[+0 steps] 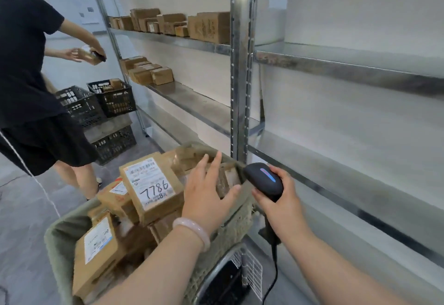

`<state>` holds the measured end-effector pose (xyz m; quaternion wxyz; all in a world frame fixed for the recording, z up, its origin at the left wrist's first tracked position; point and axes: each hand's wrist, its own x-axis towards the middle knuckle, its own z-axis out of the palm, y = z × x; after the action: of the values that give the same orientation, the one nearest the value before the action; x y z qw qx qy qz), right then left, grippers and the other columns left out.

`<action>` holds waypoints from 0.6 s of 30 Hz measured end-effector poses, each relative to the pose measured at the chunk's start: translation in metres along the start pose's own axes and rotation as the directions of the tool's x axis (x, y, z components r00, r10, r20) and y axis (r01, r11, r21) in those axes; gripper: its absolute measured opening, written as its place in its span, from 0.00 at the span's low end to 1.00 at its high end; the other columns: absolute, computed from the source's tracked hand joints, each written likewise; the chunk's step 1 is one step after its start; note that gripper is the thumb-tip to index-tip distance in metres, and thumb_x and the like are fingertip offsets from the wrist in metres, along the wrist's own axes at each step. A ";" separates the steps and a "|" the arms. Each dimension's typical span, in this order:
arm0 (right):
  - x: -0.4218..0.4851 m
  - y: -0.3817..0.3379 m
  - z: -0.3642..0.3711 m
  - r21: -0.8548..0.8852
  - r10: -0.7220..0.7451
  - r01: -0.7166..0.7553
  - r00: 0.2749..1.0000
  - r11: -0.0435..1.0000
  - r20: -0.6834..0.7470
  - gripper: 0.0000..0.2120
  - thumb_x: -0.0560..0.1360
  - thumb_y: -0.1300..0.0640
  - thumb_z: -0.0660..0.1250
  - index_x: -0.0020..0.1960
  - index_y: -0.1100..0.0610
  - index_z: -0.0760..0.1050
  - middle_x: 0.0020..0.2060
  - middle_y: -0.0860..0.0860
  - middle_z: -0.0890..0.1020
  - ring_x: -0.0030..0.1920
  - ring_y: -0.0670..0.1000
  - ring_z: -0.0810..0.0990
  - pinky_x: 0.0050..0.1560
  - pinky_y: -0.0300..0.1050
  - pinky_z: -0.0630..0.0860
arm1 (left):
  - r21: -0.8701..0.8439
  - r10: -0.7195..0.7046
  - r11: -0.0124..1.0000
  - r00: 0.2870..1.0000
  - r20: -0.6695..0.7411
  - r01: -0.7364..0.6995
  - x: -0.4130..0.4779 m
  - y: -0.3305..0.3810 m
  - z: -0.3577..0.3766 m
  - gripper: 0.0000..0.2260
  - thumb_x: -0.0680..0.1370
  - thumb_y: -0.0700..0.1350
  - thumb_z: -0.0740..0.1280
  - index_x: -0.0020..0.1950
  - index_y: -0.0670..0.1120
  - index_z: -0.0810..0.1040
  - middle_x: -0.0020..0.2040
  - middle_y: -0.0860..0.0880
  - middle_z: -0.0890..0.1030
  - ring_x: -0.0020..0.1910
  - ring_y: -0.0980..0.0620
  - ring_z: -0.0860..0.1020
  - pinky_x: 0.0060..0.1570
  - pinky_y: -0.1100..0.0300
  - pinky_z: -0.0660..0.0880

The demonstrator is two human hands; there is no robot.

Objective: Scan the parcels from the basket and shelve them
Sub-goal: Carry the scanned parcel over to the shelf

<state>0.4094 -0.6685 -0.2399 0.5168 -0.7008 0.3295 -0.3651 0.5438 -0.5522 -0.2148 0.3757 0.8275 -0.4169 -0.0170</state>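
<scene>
To do this pick well, the left hand point(206, 189) should close round one parcel point(225, 181) only, lift it clear of the heap in the basket point(55, 232), and turn its label toward the scanner point(264, 180). The right hand point(282, 200) grips the scanner by the handle, its head just beside the rim. The parcel lies at the basket's far right corner, under the left fingers point(216, 163), which rest nearly straight across its top, thumb at its near edge, not yet clenched round it.
</scene>
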 end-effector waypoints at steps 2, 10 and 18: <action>-0.012 0.010 -0.033 -0.022 0.035 -0.038 0.995 0.999 -0.096 0.29 0.71 0.55 0.78 0.60 0.33 0.68 0.54 0.32 0.77 0.50 0.26 0.75 0.45 0.19 0.68 | 0.013 0.049 0.999 0.995 0.082 -0.050 -0.001 0.017 0.028 0.36 0.77 0.62 0.66 0.80 0.63 0.50 0.82 0.51 0.53 0.80 0.52 0.51 0.78 0.51 0.50; -0.082 0.075 -0.168 -0.066 0.234 -0.285 0.881 0.956 -0.412 0.27 0.72 0.57 0.76 0.62 0.39 0.67 0.52 0.32 0.77 0.49 0.27 0.76 0.45 0.21 0.69 | 0.093 0.235 0.944 0.841 0.487 -0.317 -0.046 0.099 0.170 0.37 0.77 0.65 0.64 0.81 0.59 0.52 0.82 0.49 0.53 0.79 0.49 0.54 0.76 0.54 0.51; -0.148 0.165 -0.292 0.006 0.508 -0.619 0.639 0.785 -0.578 0.26 0.73 0.59 0.68 0.59 0.34 0.61 0.45 0.34 0.76 0.39 0.31 0.77 0.31 0.28 0.69 | 0.104 0.241 0.892 0.657 0.714 -0.440 -0.123 0.164 0.305 0.37 0.77 0.67 0.60 0.81 0.62 0.45 0.82 0.51 0.50 0.80 0.48 0.51 0.78 0.52 0.49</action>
<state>0.0700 -0.7262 -0.3664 0.4171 -0.4728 0.6996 -0.3363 0.2482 -0.7114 -0.3644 0.0763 0.7106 -0.6725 -0.1926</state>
